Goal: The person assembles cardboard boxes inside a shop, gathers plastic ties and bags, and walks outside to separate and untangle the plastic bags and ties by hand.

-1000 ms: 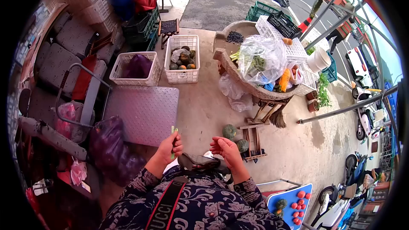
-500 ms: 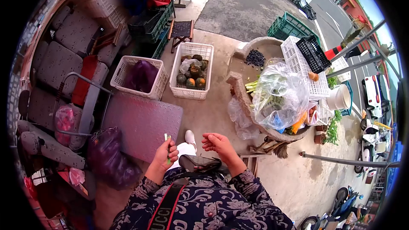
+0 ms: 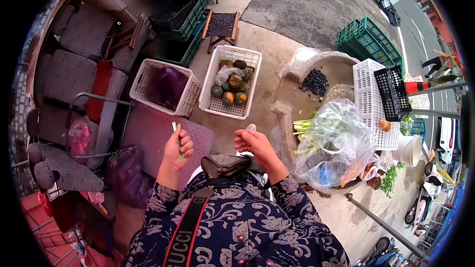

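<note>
My left hand (image 3: 178, 151) is closed around a slim green-and-white object (image 3: 174, 126). Its pale top pokes out above the fist and a green end shows below; I cannot make out its kind. My right hand (image 3: 256, 149) hovers to the right at about the same height, fingers loosely bent, with nothing visible in it. Between the wrists, at my waist, is a dark bag (image 3: 225, 164). Beyond the hands stands a white crate of squashes (image 3: 232, 89). Left of it another white crate (image 3: 190, 96) contains a dark purple bag (image 3: 166, 86).
At right a stone basin (image 3: 284, 113) carries dark small fruits (image 3: 314, 82) and leafy vegetables under clear plastic (image 3: 336, 143). A folding stool (image 3: 221, 25) and green crates (image 3: 368, 42) stand farther off. Patterned seats (image 3: 71, 76), a metal rail (image 3: 101, 118) and a purple sack (image 3: 129, 180) are at left.
The view has tilted and shifted. My left hand has risen with the green-and-white object and turned more upright. My right hand is also higher in view, its fingers more bent.
</note>
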Demonstrator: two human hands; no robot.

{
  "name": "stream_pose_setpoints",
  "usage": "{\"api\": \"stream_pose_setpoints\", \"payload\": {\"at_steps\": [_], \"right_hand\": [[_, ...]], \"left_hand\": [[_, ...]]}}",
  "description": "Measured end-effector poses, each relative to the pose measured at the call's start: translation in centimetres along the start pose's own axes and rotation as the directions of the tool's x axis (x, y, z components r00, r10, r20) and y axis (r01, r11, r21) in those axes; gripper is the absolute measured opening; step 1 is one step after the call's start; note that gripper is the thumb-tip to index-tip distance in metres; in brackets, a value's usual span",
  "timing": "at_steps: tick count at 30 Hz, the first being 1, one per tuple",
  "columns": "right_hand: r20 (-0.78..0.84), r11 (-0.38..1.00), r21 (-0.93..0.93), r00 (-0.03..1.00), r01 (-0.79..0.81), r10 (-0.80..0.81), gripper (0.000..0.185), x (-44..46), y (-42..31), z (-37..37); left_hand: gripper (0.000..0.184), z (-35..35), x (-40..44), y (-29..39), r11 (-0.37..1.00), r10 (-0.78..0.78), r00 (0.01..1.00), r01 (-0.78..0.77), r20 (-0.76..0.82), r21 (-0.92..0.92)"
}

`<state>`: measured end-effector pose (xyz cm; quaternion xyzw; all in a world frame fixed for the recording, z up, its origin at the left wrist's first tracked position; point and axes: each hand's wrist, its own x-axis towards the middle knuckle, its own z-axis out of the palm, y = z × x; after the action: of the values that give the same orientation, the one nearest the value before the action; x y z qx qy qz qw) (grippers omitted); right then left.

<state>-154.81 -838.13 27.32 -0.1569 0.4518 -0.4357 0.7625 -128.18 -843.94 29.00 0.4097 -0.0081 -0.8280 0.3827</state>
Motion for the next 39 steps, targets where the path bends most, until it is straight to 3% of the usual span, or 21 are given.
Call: {"api": "stream_pose_setpoints", "payload": {"at_steps": [4, 8, 16, 20, 26, 29, 39], "right_hand": [[0.076, 0.998, -0.06, 0.997, 0.011, -0.006, 0.032, 5.0, -6.1, -2.3], [0.136, 0.993, -0.098, 0.988, -0.065, 0.078, 0.031, 8.5, -9.9, -3.4], [0.232, 0.985, -0.07, 0.958, -0.158, 0.17, 0.033, 12.0, -11.1, -5.5], [0.159, 0.975, -0.058, 0.962, -0.215, 0.221, 0.033, 12.4, -11.3, -7.7], [0.093, 0.982, -0.02, 0.977, -0.19, 0.191, 0.033, 13.8, -11.2, -9.3], [0.062, 0.984, 0.014, 0.982, -0.177, 0.176, 0.034, 14.0, -11.6, -9.6], [-0.105, 0.997, 0.056, 0.993, -0.054, 0.06, 0.032, 14.4, -14.8, -11.1]], "left_hand": [[0.029, 4.3, 2.1, -0.6, 0.998, -0.043, 0.998, 0.041, -0.047, -0.044], [0.029, 7.3, 4.4, -0.6, 0.993, 0.092, 0.99, -0.099, -0.105, -0.07], [0.029, 13.0, 10.7, -2.3, 0.998, -0.051, 0.991, 0.056, -0.124, 0.034], [0.029, 12.7, 12.9, -1.4, 0.997, -0.062, 0.988, 0.068, -0.141, 0.036], [0.028, 9.3, 15.2, -1.4, 0.996, -0.084, 0.968, 0.082, -0.236, -0.016], [0.028, 10.8, 16.6, -1.6, 0.988, -0.147, 0.96, 0.153, -0.239, 0.005], [0.029, 16.3, 20.7, 0.3, 0.954, -0.239, 0.965, 0.254, -0.106, 0.162]]}}
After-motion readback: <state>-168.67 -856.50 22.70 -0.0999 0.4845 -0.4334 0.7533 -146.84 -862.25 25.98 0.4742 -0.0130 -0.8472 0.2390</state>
